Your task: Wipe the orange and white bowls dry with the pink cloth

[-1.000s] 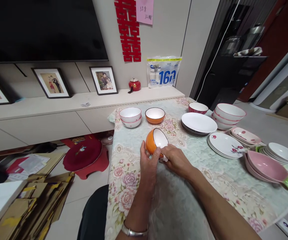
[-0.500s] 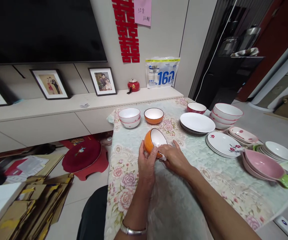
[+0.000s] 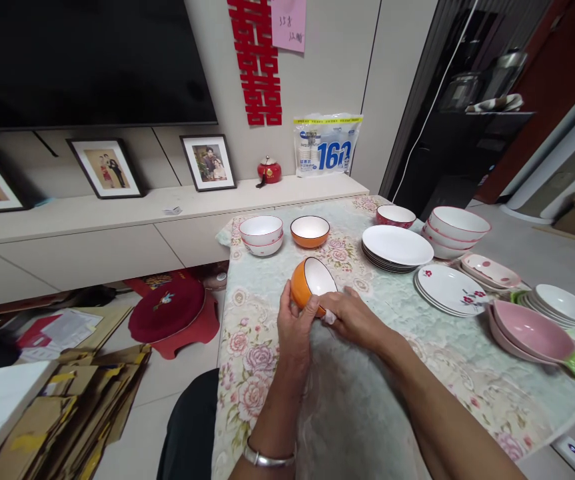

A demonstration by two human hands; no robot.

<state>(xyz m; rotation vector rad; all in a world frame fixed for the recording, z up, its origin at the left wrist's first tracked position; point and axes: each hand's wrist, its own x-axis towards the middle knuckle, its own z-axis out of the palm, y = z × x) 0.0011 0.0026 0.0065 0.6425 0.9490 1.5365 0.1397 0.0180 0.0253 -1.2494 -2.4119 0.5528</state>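
An orange bowl (image 3: 301,285) with a white inside and dark rim is tilted above the table, its opening turned to the right. My left hand (image 3: 294,323) grips it from the left and below, thumb near the lower rim. Pinched in my right hand (image 3: 354,317) is a small white cloth or tissue (image 3: 329,317), pressed against the bowl's lower right rim. Just beyond stands a second orange bowl (image 3: 310,242), upright. To its left are two stacked white bowls (image 3: 262,249) with pink rims.
On the right of the flowered tablecloth (image 3: 252,360) stand stacked white plates (image 3: 397,244), flowered plates (image 3: 450,288), large bowls (image 3: 454,230), a red patterned bowl (image 3: 396,217) and pink dishes (image 3: 532,327). A red stool (image 3: 172,313) and flattened cardboard (image 3: 62,413) lie left of the table.
My right hand and the white cloth have slid slightly along the rim, away from the bowl's inside to its outer edge. The view has shifted slightly.
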